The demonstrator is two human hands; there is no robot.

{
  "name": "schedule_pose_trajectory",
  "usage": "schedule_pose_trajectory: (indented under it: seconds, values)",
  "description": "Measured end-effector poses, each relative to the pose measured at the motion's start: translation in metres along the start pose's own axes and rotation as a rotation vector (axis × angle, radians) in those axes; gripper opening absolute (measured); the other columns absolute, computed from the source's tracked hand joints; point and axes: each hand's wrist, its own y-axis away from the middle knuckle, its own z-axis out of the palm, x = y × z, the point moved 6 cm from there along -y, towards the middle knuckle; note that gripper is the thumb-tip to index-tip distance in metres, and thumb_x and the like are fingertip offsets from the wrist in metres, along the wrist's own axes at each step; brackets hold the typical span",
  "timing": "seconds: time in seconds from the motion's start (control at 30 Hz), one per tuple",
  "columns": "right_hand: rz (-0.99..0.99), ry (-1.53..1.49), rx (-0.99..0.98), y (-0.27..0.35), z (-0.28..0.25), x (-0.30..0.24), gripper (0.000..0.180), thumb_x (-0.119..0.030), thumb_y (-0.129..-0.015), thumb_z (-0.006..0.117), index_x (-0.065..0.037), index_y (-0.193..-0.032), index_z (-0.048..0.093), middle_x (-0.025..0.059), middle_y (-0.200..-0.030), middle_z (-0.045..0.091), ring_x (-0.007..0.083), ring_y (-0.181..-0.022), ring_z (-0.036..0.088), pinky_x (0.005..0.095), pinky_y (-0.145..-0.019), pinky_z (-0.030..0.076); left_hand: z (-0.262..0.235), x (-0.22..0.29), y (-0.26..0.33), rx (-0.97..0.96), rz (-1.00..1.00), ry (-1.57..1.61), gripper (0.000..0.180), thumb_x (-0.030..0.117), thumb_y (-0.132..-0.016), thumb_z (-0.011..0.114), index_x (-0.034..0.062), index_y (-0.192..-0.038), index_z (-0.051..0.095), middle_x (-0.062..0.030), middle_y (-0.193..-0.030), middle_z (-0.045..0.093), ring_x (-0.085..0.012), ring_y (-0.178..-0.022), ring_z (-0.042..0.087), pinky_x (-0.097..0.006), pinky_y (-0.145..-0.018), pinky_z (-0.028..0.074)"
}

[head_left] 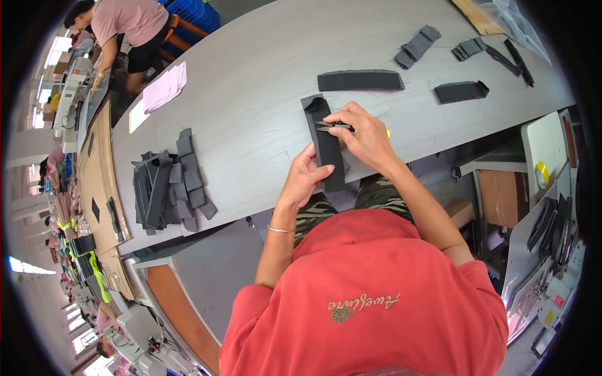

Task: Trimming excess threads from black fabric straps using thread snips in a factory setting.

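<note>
A long strip of dark grey fabric lies lengthwise in front of me at the table's near edge. My left hand grips its lower part, thumb on top and fingers underneath. Small thread snips are pinched in my right hand, their pointed blades lying over the strip's left side. Toward its far end the strip has a curled fold. Just beyond it rests another dark fabric strip, apart from both hands.
A heap of dark fabric pieces sits at the left. More folded pieces and a short strip lie to the right. Pink sheets are at the far left, near another person. Loose threads dot the grey table.
</note>
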Motion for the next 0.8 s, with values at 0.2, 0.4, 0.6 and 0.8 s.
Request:
schedule_pose_trajectory:
  seconds: [0.2, 0.4, 0.6, 0.8]
  values:
    - [-0.026, 0.08, -0.008, -0.005, 0.004, 0.001, 0.016, -0.011, -0.081, 0.062, -0.01, -0.096, 0.068, 0.0042, -0.091, 0.06, 0.0244, -0.078, 0.061, 0.0347, -0.066, 0.048, -0.01, -0.009, -0.001, 0.047, 0.036, -0.135, 0.052, -0.008, -0.078, 0.055, 0.0001, -0.129, 0.049, -0.0062, -0.116, 0.058, -0.0112, -0.103, 0.054, -0.027, -0.089, 0.045]
    - [-0.056, 0.096, -0.012, -0.005, 0.003, 0.003, 0.015, -0.009, -0.08, 0.063, -0.012, -0.094, 0.068, 0.0035, -0.088, 0.061, 0.0248, -0.077, 0.061, 0.0349, -0.066, 0.048, -0.019, -0.013, -0.001, 0.101, 0.013, -0.215, 0.05, -0.008, -0.074, 0.053, 0.0014, -0.124, 0.054, -0.005, -0.114, 0.061, -0.0102, -0.097, 0.056, -0.026, -0.084, 0.048]
    - [-0.122, 0.125, 0.015, -0.006, 0.002, 0.006, 0.014, -0.008, -0.079, 0.064, -0.012, -0.091, 0.068, 0.0022, -0.086, 0.06, 0.0233, -0.074, 0.06, 0.033, -0.064, 0.046, -0.021, -0.016, 0.0, 0.052, -0.016, -0.194, 0.052, -0.009, -0.074, 0.053, 0.0021, -0.124, 0.053, -0.0051, -0.114, 0.061, -0.0093, -0.098, 0.055, -0.025, -0.083, 0.048]
    - [0.045, -0.174, 0.032, -0.003, -0.01, 0.004, 0.017, -0.006, -0.078, 0.063, -0.007, -0.093, 0.069, 0.004, -0.085, 0.059, 0.0175, -0.076, 0.057, 0.0278, -0.067, 0.044, 0.008, 0.011, 0.009, -0.07, 0.063, 0.117, 0.065, -0.016, -0.069, 0.056, 0.0012, -0.132, 0.047, -0.0049, -0.12, 0.054, -0.0152, -0.108, 0.055, -0.031, -0.094, 0.046]
